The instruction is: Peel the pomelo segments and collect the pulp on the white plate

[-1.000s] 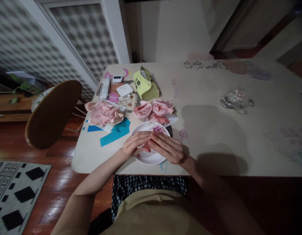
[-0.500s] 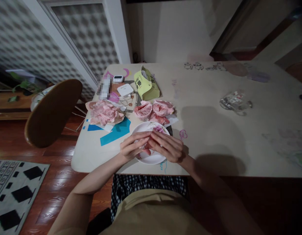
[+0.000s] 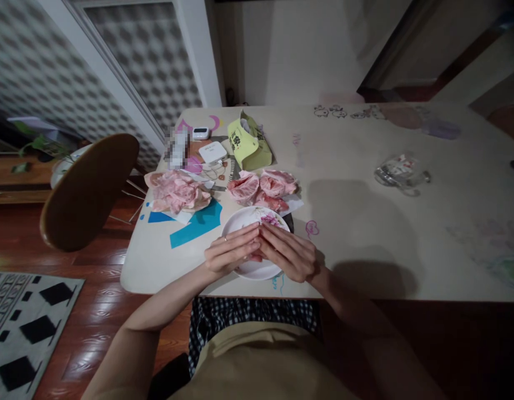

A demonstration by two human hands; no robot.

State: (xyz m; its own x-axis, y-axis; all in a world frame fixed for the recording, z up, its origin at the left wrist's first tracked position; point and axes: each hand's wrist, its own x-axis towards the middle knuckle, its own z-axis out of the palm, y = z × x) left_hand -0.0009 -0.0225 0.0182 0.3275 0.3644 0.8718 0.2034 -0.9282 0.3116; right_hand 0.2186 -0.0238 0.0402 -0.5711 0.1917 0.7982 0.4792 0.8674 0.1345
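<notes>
My left hand and my right hand meet over a white plate with a pink flower pattern. Between their bent fingers is a reddish pomelo segment, mostly covered by the fingers. Both hands grip it, fingertips almost touching at the top. Just beyond the plate lie large chunks of pomelo with pink flesh and pale membrane. Left of them is a heap of pale pink peel and membrane scraps on paper.
A yellow-green cap stands behind the pomelo chunks. White devices, one a flat box, sit to its left. A clear glass jug stands on the right of the table. A brown chair is at the left.
My fingers have closed in further around the pomelo segment, so less of it shows. My left hand has turned slightly, its fingers lying flatter over the segment.
</notes>
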